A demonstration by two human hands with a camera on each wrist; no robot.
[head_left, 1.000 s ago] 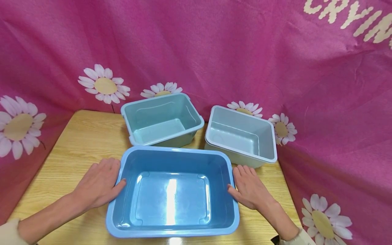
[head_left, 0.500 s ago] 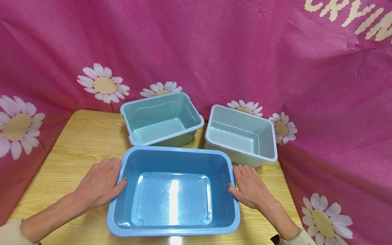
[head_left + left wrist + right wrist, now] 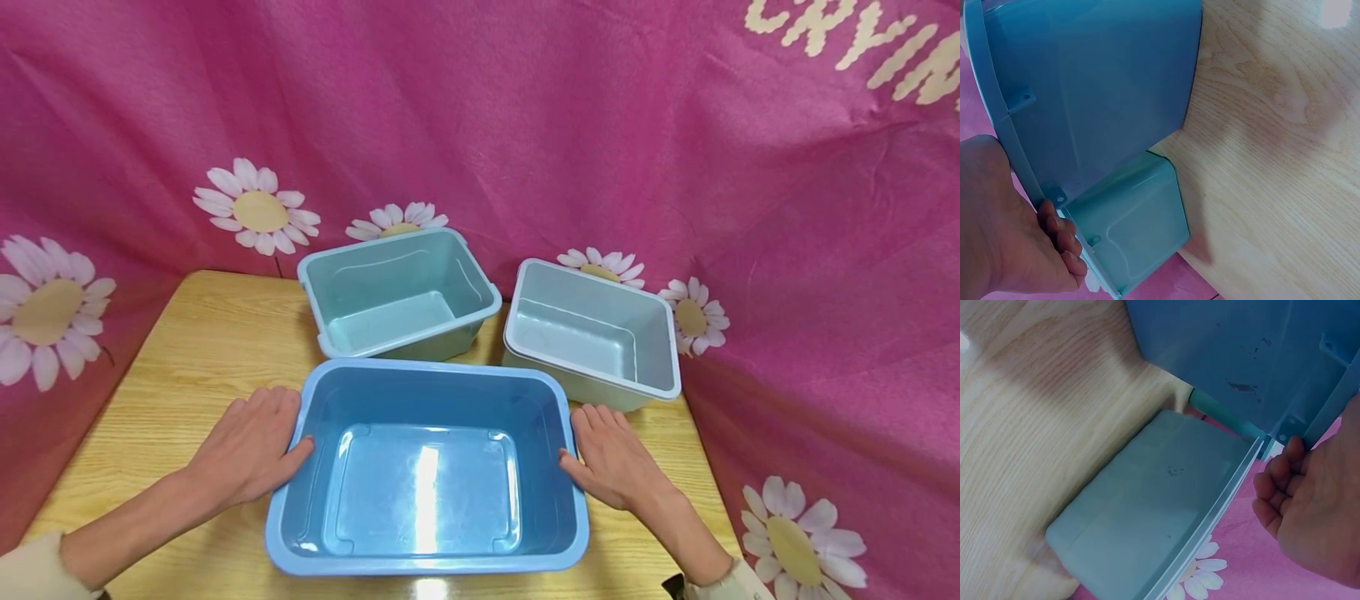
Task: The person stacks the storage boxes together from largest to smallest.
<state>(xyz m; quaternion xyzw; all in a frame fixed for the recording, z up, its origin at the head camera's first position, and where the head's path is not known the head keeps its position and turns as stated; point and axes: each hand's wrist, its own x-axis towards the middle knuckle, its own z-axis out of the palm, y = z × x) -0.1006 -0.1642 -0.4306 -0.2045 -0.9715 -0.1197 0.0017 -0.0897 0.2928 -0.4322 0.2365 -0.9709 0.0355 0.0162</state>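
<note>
A large blue plastic bin (image 3: 427,567) stands at the front of the table, its inside bare and shiny. My left hand (image 3: 247,446) grips its left rim, thumb over the inner side and fingers outside. On the opposite rim my right hand (image 3: 613,458) holds on the same way. In the left wrist view the fingers (image 3: 1063,234) curl under the rim's outer edge. The right wrist view shows curled fingers (image 3: 1275,481) just below the rim, beside scuff marks on the bin's outer wall (image 3: 1222,356).
Behind the blue bin stands a teal bin (image 3: 405,339), set at an angle. A grey-green bin (image 3: 581,382), with a doubled rim, stands at the back right, close to my right hand. A pink daisy-print cloth (image 3: 480,125) hangs around the wooden table (image 3: 150,375).
Almost nothing differs. The blue bin and my left hand have shifted very slightly to the right in view; both hands keep their hold on the rim.
</note>
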